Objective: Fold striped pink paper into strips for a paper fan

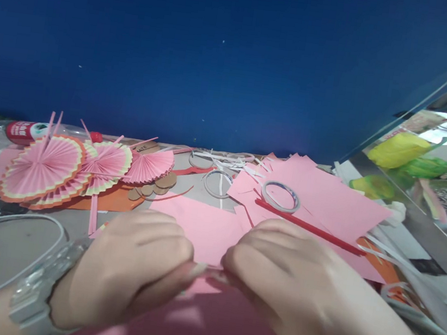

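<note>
My left hand (132, 265) and my right hand (287, 277) meet at the front middle of the table, both curled over a pink paper sheet (207, 231). Thumb and fingers of each hand pinch a fold of that sheet between them. A clear plastic watch (36, 291) sits on my left wrist. More pink paper (326, 197) lies just beyond my right hand, with a ring of thin tape (280, 196) and a red strip (310, 228) on top of it.
Several pleated pink paper fans (67, 166) lie at the left, near brown card discs (155, 186) and a bottle with a red label (26, 131). Tape rings (217, 183) and white paper strips (228, 161) sit at the back. A dark blue wall (206, 50) rises behind. White cord (15, 217) lies at left.
</note>
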A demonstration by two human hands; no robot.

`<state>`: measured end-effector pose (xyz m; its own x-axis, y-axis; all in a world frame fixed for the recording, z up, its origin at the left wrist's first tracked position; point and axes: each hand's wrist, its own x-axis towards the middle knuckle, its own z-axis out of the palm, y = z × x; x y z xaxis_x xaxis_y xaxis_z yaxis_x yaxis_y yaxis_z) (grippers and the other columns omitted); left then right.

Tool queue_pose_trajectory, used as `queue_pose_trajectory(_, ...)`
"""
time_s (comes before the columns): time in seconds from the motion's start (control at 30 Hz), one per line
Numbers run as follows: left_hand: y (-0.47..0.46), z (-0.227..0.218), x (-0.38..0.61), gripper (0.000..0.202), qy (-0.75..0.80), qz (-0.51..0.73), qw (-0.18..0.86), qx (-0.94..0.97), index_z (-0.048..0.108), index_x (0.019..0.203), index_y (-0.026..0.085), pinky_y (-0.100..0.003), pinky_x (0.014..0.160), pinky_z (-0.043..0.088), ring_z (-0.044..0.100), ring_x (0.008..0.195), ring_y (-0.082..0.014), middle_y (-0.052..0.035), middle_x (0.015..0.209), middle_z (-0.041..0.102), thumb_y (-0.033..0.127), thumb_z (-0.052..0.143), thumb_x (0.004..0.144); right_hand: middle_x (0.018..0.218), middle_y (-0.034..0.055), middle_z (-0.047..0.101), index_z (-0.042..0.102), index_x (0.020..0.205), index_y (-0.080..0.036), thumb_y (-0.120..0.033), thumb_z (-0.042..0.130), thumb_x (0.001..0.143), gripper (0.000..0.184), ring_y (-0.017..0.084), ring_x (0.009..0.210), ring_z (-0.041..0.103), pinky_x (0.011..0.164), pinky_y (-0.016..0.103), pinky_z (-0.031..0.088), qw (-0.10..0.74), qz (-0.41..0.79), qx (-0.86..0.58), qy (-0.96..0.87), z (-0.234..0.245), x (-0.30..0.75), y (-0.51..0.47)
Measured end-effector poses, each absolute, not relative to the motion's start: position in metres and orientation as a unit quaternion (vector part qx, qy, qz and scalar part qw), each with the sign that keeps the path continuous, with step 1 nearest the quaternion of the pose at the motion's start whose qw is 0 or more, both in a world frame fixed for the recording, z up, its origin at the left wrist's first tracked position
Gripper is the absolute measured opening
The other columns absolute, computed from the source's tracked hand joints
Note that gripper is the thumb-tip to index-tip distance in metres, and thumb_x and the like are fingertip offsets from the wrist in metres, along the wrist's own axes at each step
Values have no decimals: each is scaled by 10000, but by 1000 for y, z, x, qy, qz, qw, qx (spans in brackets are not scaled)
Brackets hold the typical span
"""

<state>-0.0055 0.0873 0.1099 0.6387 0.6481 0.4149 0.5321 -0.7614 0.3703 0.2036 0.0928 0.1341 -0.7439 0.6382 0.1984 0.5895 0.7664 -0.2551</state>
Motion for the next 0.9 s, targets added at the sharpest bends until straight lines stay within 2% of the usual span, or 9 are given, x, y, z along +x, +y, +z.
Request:
queue_pose_trajectory(0.13, 90, 121, -16, 259, 364, 301, 106, 875, 404, 634, 205, -231, 530, 301, 377, 497, -100, 57, 517, 414, 124, 377, 879, 625, -11, 559, 523, 719, -212, -38, 419, 814, 224, 162, 610, 487, 606, 287, 333, 146, 69, -352, -922, 137, 217, 99)
queue_pose_trajectory(0.27, 90, 123, -20, 258, 377, 333, 124, 855, 415, 622, 201, -206, 512, 317, 386, 466, -77, 65, 506, 410, 73, 368, 841, 618, -18, 543, 491, 686, -207, -138, 491, 841, 170, 149, 588, 483, 575, 275, 333, 126, 82, -348, -925, 143, 227, 108)
queue_pose_trajectory(0.43, 89, 120, -21, 289, 404, 349, 151, 832, 388, 585, 188, -184, 462, 305, 366, 435, -58, 66, 498, 385, 122, 376, 866, 585, -38, 487, 420, 655, -203, -172, 513, 854, 221, 123, 540, 425, 545, 265, 308, 99, 89, -360, -923, 145, 232, 113)
queue_pose_trajectory(0.57, 90, 120, -22, 324, 421, 364, 170, 813, 345, 573, 181, -170, 427, 281, 343, 420, -44, 73, 488, 346, 136, 371, 893, 579, -28, 480, 388, 635, -202, -160, 422, 895, 265, 123, 540, 421, 535, 271, 300, 78, 87, -369, -922, 148, 234, 117)
queue_pose_trajectory(0.67, 91, 121, -23, 328, 442, 386, 167, 792, 332, 580, 184, -172, 407, 268, 319, 415, -47, 72, 497, 316, 156, 371, 905, 550, -27, 459, 345, 599, -207, -225, 335, 938, 339, 120, 510, 415, 495, 273, 275, 76, 92, -378, -918, 153, 241, 118)
queue_pose_trajectory(0.77, 91, 121, -25, 331, 457, 393, 176, 778, 340, 590, 187, -178, 412, 287, 337, 432, -57, 62, 510, 334, 199, 358, 920, 568, -11, 474, 388, 610, -212, -346, 244, 961, 402, 129, 512, 428, 494, 278, 294, 74, 85, -391, -913, 156, 253, 116)
queue_pose_trajectory(0.9, 91, 119, -27, 339, 462, 402, 192, 767, 372, 601, 185, -189, 424, 293, 357, 453, -64, 56, 526, 357, 228, 337, 936, 629, 21, 516, 434, 655, -222, -385, 177, 962, 432, 152, 563, 467, 539, 294, 330, 80, 64, -404, -909, 155, 263, 112)
